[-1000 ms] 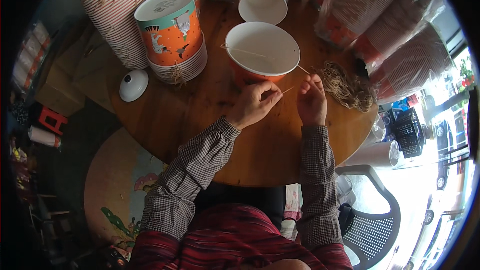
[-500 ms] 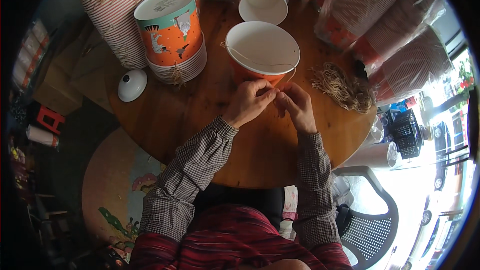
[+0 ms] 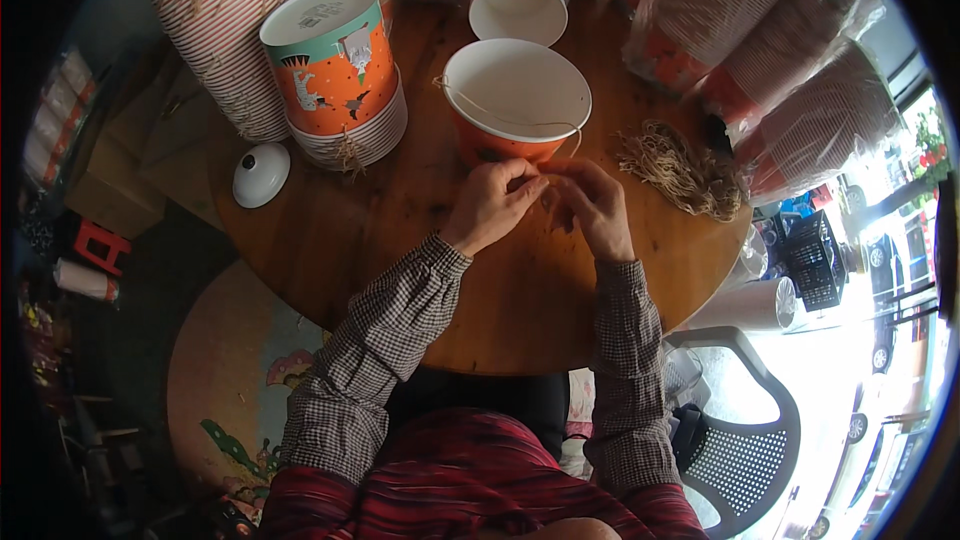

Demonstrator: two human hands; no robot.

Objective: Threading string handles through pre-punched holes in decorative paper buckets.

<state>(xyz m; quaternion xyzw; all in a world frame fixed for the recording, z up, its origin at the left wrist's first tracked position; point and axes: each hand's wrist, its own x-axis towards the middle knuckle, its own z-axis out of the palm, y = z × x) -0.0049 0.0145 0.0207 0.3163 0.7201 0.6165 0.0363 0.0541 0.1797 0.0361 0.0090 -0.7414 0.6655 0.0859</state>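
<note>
An orange paper bucket (image 3: 520, 75) with a white inside stands before me, its mouth tipped towards me. A thin cord (image 3: 579, 141) is fixed at the bucket's left rim, crosses its mouth and hangs over the near right edge towards my fingers. Just in front of the bucket, my left hand (image 3: 490, 205) is closed in a pinch, thumb against forefinger. Close against it, my right hand (image 3: 596, 208) also has its fingertips drawn together. The cord's end appears to be between the fingertips, though they mostly hide it.
A bundle of cords (image 3: 685, 170) lies right of the bucket on the round wooden table (image 3: 510, 325). To the left are an upturned bucket stack (image 3: 345, 80) and a white lid (image 3: 262, 175). Further stacks, some plastic-wrapped (image 3: 715, 10), line the back. A grey chair (image 3: 740, 460) stands right.
My right hand's fingers have shifted and bent differently near the left fingertips. My left hand keeps its pinch. The whole view has moved slightly, and the bucket stays in place.
</note>
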